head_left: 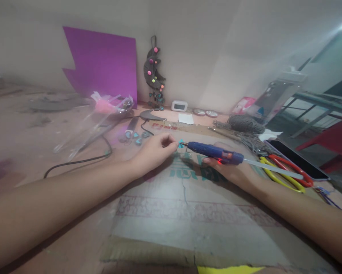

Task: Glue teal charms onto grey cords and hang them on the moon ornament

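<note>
My right hand (226, 163) is wrapped round a blue hot glue gun (206, 149), with a glue stick (274, 169) jutting from its back end and a red light glowing under its body. The nozzle points left and meets a small turquoise piece (181, 144). My left hand (159, 150) pinches at that piece's left side with thumb and forefinger. Its exact shape is too small to make out. Both hands are over a printed cardboard sheet (171, 213). Several small turquoise and grey heart-like pieces (135, 135) lie left of my left hand.
Pliers with red and yellow handles (291, 171), a phone (298, 158) and grey yarn (245, 125) lie at the right. A grey moon hanging (154, 72) and a purple sheet (105, 68) stand by the wall. A black cable (79, 161) crosses the left side.
</note>
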Demonstrator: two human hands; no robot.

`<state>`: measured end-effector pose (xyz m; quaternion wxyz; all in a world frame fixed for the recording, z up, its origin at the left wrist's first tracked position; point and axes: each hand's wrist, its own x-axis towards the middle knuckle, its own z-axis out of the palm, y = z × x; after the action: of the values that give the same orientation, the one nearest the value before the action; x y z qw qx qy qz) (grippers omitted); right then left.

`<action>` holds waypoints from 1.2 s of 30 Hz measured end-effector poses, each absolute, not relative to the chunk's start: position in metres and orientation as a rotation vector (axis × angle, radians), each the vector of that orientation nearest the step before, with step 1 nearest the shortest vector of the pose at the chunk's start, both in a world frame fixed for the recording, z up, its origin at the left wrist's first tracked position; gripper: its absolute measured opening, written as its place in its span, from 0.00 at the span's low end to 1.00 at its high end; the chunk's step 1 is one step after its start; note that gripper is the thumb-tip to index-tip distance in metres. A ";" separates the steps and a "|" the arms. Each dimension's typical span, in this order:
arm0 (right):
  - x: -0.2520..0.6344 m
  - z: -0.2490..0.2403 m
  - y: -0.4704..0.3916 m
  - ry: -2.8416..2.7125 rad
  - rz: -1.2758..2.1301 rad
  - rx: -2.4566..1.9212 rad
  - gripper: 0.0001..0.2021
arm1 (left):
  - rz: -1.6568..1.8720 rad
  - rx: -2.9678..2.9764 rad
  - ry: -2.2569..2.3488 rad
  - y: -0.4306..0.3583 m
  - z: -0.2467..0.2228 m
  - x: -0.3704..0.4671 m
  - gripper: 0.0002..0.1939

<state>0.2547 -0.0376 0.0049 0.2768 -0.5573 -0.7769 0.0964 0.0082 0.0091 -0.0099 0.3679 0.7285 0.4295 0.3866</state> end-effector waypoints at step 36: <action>0.245 0.012 -0.041 -2.028 0.351 -1.547 0.14 | 0.940 1.748 1.176 0.004 0.001 0.009 0.12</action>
<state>0.2452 -0.0408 0.0125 0.2794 -0.5770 -0.7562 0.1310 0.0094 0.0036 0.0009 0.4053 0.6927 0.4661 0.3724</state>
